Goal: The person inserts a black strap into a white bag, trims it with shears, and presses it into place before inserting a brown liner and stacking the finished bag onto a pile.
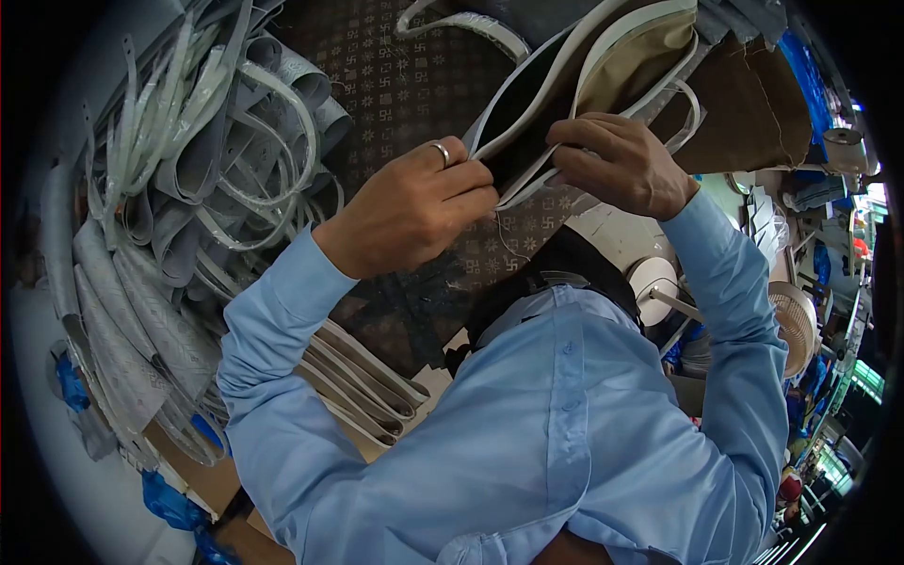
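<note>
An open handbag [638, 71] with white edging, a tan lining and more than one compartment is tilted at the top of the view. My left hand [410, 209], a ring on one finger, is closed on the near left corner of the bag's rim. On the other side, my right hand [629, 168] pinches the bag's edge, its fingers bent over the white border. Between the two hands runs a short stretch of pale edging. The fingertips of both hands are partly hidden by the bag and the knuckles.
Grey patterned pieces and white straps [268, 184] are heaped at the left. Below them lie stacked white-edged strips [363, 381]. A patterned dark cloth [377, 104] covers the work surface. A brown panel [749, 104] sits at upper right, with a fan [793, 325] farther down.
</note>
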The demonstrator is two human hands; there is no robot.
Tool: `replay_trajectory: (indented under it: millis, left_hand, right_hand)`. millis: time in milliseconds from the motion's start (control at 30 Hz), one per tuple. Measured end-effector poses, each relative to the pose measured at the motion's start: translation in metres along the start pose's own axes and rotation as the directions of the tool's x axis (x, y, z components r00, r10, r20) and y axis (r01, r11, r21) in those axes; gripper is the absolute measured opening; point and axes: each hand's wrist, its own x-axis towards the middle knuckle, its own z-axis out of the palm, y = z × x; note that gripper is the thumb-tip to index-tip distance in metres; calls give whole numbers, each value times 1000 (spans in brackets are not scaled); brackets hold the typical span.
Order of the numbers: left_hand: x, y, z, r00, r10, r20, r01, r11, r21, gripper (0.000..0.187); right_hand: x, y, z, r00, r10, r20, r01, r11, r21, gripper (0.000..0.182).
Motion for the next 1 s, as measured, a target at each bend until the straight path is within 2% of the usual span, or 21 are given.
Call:
replay_trajectory:
  millis: [33,133,267,367,433,567,667,800,867,933,1000]
  left_hand:
    - [1,2,-1,1000,-23,5,23,1000,-16,13]
    - [5,8,-5,998,-58,15,58,997,-52,15]
    - [5,13,2,994,-111,14,110,994,24,16]
    - [0,12,10,991,-121,-52,119,992,-41,16]
    - [0,14,16,973,-165,-160,139,977,-159,15]
    - [2,19,15,966,-154,-206,136,986,-99,13]
    - [-5,22,0,964,-199,-174,175,974,-142,11]
    - [-12,23,-11,967,-237,-92,225,966,-124,21]
    - [-9,25,-15,971,-229,-63,221,969,-108,25]
    - [-3,24,-19,970,-244,-4,242,964,-113,27]
    - [14,38,-23,944,-329,17,330,942,-59,26]
  right_hand:
    - [0,-2,1,1000,0,-10,-1,1000,-13,23]
    - [3,-6,-5,998,66,-25,-61,988,140,24]
    - [2,-7,-5,995,103,-12,-99,982,162,22]
    - [4,-8,-7,991,131,-17,-126,978,165,21]
    - [4,-9,-8,987,160,-3,-156,969,192,21]
    - [1,-10,-7,984,181,-3,-176,964,201,21]
    - [2,-10,-7,988,147,-37,-137,971,198,21]
    - [6,-10,-2,990,126,-67,-108,967,230,22]
    - [3,-4,-4,986,167,-9,-162,963,216,21]
    - [-1,-4,-1,987,151,-49,-137,968,209,20]
    - [-2,-6,-4,990,120,-72,-101,970,222,20]
